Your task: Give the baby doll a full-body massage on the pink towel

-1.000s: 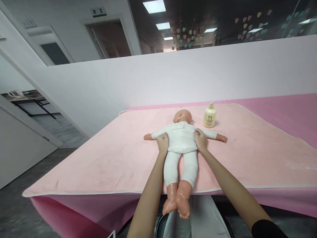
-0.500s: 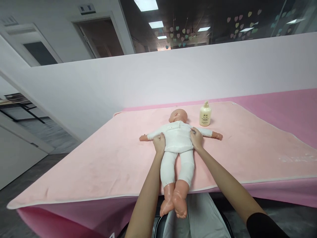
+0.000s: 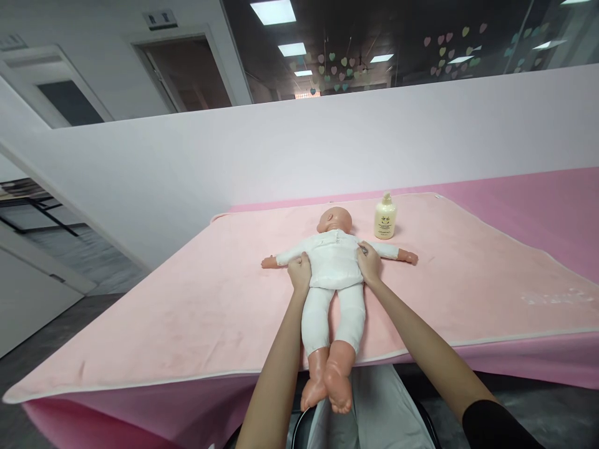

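A baby doll (image 3: 335, 262) with a white cloth body lies on its back on a pink towel (image 3: 196, 312). Its head is turned to the left, its arms are stretched out sideways, and its bare feet hang past the table's front edge. My left hand (image 3: 300, 272) is closed against the left side of the doll's torso, just below the arm. On the opposite side, my right hand (image 3: 369, 263) is likewise closed at the torso, under the other arm. The fingertips of both hands are partly hidden against the cloth.
A pale yellow pump bottle (image 3: 384, 217) stands upright on the towel, right of the doll's head. Beneath the towel is a pink tablecloth (image 3: 538, 206). A white wall (image 3: 299, 149) rises behind the table. My legs and a chair are under the front edge.
The head view has shifted very slightly, moving the scene a little to the left. Both hands keep their hold at the doll's sides, and the doll lies as before.
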The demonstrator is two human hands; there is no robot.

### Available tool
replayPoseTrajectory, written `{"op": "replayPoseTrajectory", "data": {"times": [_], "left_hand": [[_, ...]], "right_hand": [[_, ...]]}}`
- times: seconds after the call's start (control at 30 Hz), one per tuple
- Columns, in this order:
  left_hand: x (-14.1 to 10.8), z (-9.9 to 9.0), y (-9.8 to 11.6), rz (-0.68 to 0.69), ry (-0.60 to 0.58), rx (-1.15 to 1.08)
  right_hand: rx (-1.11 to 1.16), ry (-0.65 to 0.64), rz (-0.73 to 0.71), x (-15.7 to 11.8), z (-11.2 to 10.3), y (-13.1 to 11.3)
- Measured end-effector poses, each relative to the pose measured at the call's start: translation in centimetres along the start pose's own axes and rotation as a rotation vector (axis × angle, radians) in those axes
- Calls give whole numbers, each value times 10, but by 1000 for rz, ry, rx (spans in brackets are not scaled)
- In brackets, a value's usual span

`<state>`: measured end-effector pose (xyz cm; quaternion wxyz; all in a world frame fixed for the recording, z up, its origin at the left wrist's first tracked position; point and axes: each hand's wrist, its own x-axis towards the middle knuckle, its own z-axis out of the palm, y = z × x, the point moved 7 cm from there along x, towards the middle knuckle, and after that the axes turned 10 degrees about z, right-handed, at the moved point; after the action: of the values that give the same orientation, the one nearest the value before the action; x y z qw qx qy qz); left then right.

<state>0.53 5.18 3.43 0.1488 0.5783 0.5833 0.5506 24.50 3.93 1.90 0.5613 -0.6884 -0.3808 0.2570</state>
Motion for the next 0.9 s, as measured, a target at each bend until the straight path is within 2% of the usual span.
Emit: {"op": "replayPoseTrajectory", "data": {"times": [0.27, 0.9], "left_hand": [[0, 2, -1, -15, -24, -43], [4, 6, -6, -26, -72, -30]], "right_hand": [[43, 11, -13, 2, -1, 3], [-12, -10, -5, 4, -1, 3]]}}
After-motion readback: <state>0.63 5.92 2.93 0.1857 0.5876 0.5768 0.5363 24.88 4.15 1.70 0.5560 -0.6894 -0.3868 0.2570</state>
